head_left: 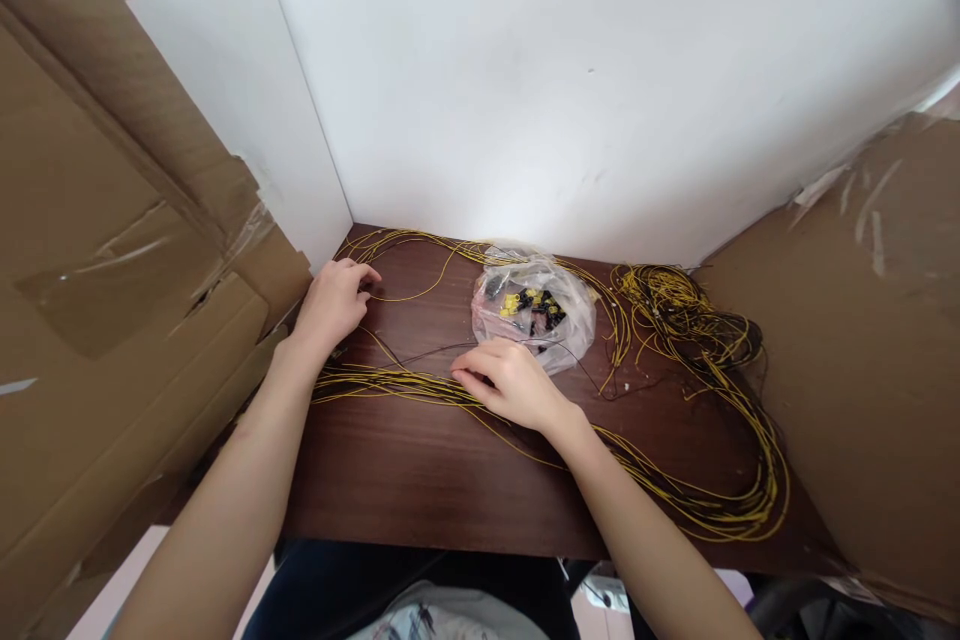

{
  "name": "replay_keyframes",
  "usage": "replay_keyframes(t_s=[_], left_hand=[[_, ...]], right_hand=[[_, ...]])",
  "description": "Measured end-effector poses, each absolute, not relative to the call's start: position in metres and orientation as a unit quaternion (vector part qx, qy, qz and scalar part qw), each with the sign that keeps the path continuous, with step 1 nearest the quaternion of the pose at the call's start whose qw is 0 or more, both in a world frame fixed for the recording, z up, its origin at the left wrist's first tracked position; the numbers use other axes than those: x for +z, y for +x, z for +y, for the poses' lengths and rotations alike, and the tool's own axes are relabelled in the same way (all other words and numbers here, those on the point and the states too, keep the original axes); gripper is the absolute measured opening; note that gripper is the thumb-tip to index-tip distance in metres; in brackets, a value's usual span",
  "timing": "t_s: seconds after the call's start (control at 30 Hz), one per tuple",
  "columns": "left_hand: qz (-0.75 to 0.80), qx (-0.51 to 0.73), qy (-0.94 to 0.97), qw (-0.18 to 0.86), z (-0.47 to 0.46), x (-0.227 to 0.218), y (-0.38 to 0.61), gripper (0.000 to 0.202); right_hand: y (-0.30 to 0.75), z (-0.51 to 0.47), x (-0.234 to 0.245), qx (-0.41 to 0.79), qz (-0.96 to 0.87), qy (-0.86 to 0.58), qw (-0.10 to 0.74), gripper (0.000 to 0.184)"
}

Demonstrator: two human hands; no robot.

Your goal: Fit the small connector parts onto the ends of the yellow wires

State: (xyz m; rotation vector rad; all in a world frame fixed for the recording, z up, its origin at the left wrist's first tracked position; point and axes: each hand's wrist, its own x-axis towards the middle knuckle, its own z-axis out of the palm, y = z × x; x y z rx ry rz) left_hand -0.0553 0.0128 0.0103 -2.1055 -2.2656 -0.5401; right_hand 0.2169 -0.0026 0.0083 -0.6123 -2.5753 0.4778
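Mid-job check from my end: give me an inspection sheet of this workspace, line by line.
Surface: dark brown tabletop, wood-grained.
Job's things: yellow and black wire bundle lying across the table; clear plastic bag holding small yellow and black parts.
Clutter: tiny pale bits right of the bag.
Grips: left hand at the table's left side, fingers bent; right hand over the bundle, in front of the bag. Whether either pinches a wire is unclear.
Cables: bundle curves round at right toward a tangled heap; more wires along the back.
Surroundings: white wall behind, cardboard panels at both sides.
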Motion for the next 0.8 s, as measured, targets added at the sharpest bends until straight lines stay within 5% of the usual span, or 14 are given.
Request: replay_keyframes(t_s=[0.47,0.8], left_hand=[[-0.724,-0.186,-0.665,0.01,0.012,0.014,-0.039,0.022],[-0.547,-0.369,-0.736,0.152,0.013,0.022,-0.033,0.017]], right_hand=[[0.216,-0.002,0.007,0.175,-0.933,-0.221,0.222,0.019],[0.217,-0.002,0.01,0.168,-0.933,-0.225,0.223,0.018]])
